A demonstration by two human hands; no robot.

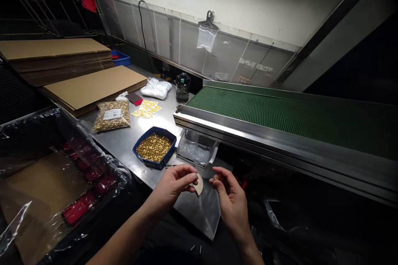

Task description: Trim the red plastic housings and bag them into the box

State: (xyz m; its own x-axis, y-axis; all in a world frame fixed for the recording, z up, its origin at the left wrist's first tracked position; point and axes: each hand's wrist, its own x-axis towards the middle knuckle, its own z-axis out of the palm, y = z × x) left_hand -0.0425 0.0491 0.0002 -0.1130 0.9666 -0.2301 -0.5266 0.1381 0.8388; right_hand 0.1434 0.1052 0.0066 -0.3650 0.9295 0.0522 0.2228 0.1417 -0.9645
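My left hand [174, 184] pinches a small pale, half-round flat piece [198, 185] near the front edge of the steel table [124, 143]. My right hand [228, 192] is closed beside it, with a tiny gold part [215, 178] between thumb and forefinger. Both hands hover over a clear plastic bag [202, 211] lying on the table corner. Just behind the hands sits a blue tray [154, 149] full of small gold parts, and a clear plastic container [197, 149] stands under the conveyor lip.
A green conveyor belt [280, 112] with a steel frame runs along the right. A sealed bag of gold parts [112, 116], yellow sticker sheets [146, 109], a white bag [156, 87] and a dark jar [183, 87] lie further back. Cardboard stacks [90, 87] and a plastic-lined box with red items [83, 174] fill the left.
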